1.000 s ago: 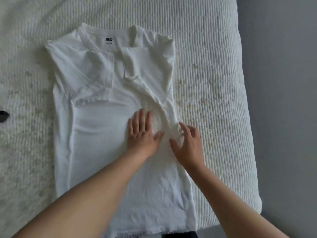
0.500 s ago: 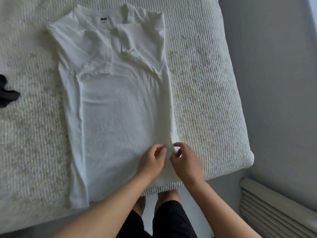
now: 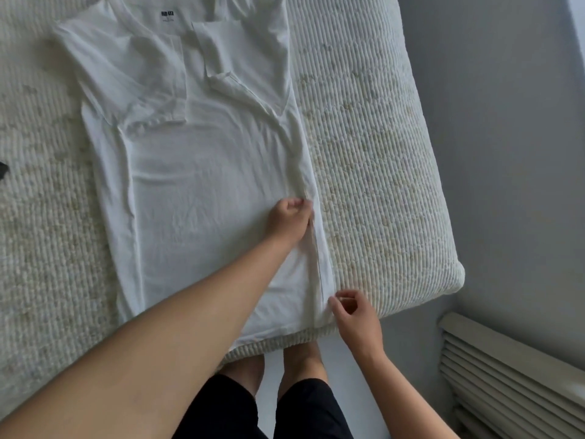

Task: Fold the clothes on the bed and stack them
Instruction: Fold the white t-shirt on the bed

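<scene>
1. T-shirt (image 3: 202,191) lies flat on the bed (image 3: 380,185), filling the middle of the frame, both sides and sleeves folded in.
2. Lower right, the right hand (image 3: 356,315) pinches the hem corner.
3. Higher up, the left hand (image 3: 289,218) pinches the same folded edge.
4. Pulling that edge taut and straight should keep the coming cross fold square.
5. Upper centre, the collar label (image 3: 167,16) shows.

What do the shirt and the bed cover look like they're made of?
Shirt: thin, soft knit, probably cotton jersey; matte white, creasing finely and lying limp. Bed cover: thick ribbed or quilted textile, off-white with yellowish flecks; its fibre can't be told.
</scene>
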